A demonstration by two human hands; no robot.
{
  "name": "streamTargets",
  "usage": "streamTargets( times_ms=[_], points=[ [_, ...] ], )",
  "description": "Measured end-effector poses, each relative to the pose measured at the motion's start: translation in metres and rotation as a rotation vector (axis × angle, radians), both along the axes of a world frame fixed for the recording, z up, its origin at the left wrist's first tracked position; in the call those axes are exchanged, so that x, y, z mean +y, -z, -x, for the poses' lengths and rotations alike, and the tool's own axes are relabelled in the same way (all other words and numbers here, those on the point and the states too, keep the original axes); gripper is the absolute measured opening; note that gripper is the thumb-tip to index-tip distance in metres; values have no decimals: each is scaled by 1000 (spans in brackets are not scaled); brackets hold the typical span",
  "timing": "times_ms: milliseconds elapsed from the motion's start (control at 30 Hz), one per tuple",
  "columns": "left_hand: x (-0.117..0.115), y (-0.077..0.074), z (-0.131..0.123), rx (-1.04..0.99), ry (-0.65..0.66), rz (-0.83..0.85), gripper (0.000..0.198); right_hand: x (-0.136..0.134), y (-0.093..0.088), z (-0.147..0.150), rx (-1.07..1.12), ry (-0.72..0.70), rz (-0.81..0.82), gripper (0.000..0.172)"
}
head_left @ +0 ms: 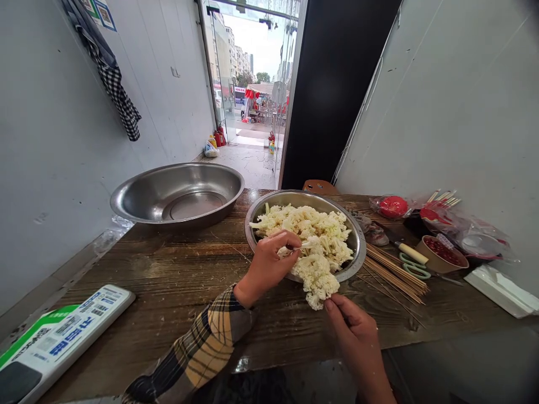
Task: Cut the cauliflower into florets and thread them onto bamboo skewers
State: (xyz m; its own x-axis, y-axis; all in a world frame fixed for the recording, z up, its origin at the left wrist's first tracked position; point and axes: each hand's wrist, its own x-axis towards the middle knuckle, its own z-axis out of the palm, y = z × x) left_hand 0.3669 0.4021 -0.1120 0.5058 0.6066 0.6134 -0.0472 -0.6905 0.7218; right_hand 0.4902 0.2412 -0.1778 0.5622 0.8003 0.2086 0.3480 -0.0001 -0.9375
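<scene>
In front of me stands a steel bowl [357, 247] heaped with pale cauliflower florets [303, 221]. My left hand [272, 261] reaches over its near rim, thumb and fingers pinched at the stem of a cauliflower piece. Over the same rim hangs a larger cauliflower floret [318, 280], its lower edge gripped between the thumb and fingers of my right hand [356, 328]. Whether a thin skewer runs through the held pieces I cannot tell. Bamboo skewers [398, 275] lie in a loose bundle to the right of the bowl.
A large steel basin [197, 205] sits at the table's back left. Green-handled scissors [415, 266], a knife [410, 251], a tub of red food [442, 252] and a tissue pack [503, 289] are on the right. A white-and-green boxed item [67, 336] lies front left.
</scene>
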Motion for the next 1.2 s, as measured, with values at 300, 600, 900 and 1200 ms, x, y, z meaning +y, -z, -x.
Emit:
streamTargets(
  times_ms=[300, 600, 900, 1200],
  points=[
    [5, -1, 4, 9, 104, 80, 2, 4, 11, 4, 80, 16, -9, 29],
    [7, -5, 8, 94, 227, 224, 8, 6, 9, 4, 88, 3, -9, 29],
    [2, -6, 6, 34, 215, 441, 27, 16, 11, 0, 399, -103, -50, 31],
    [-1, -10, 8, 106, 197, 466, 34, 17, -2, 11, 419, -141, -96, 27]
  ],
)
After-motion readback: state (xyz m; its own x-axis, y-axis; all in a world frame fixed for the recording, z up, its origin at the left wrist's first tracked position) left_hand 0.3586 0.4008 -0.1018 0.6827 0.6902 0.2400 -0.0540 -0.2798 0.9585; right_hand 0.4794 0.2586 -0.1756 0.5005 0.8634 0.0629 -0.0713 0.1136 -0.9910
